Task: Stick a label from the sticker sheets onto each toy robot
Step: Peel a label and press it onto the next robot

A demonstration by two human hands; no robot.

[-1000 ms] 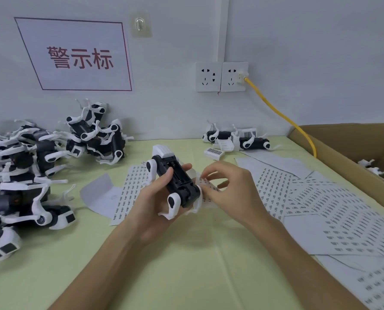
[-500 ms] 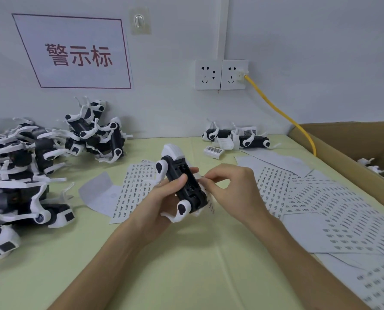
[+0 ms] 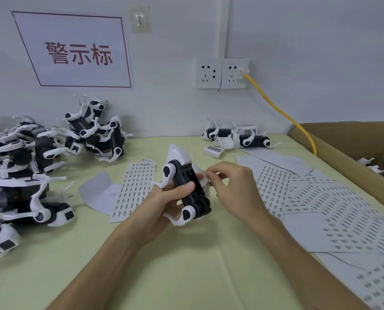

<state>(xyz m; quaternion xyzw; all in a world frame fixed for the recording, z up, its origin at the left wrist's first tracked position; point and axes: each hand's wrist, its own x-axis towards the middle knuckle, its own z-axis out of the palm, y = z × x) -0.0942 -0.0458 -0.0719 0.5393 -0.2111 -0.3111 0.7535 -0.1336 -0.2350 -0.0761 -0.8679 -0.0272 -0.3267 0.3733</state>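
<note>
- A pale green surface (image 3: 186, 276) ran up to a white wall, which carried a red-bordered sign (image 3: 74, 52) with red characters, a clear hook (image 3: 139, 19) and a pair of sockets (image 3: 222, 73).
- A yellow cable (image 3: 280, 113) dropped from the right socket towards a cardboard box (image 3: 343, 148) at the right edge.
- A heap of black-and-white toy robots (image 3: 25, 166) lay at the left of the surface, reaching back to the wall.
- Two more robots (image 3: 238, 137) lay at the far wall, with a small white barcoded piece (image 3: 214, 151) just beside them.
- Sticker sheets (image 3: 321, 209) overlapped across the right half of the surface.
- One single sheet (image 3: 137, 186) lay left of the hands, next to a curled blank backing paper (image 3: 97, 193).
- The left hand (image 3: 162, 211) held one toy robot (image 3: 188, 189) above the middle of the surface, tilted with its white head end towards the wall.
- Its fingers were wrapped under the black body, and the thumb pressed on top.
- The right hand (image 3: 233, 189) sat just right of that robot with its fingers curled.
- The thumb and forefinger pinched at the robot's white flank.
- Whether anything lay between those two tips was too small to tell.
</note>
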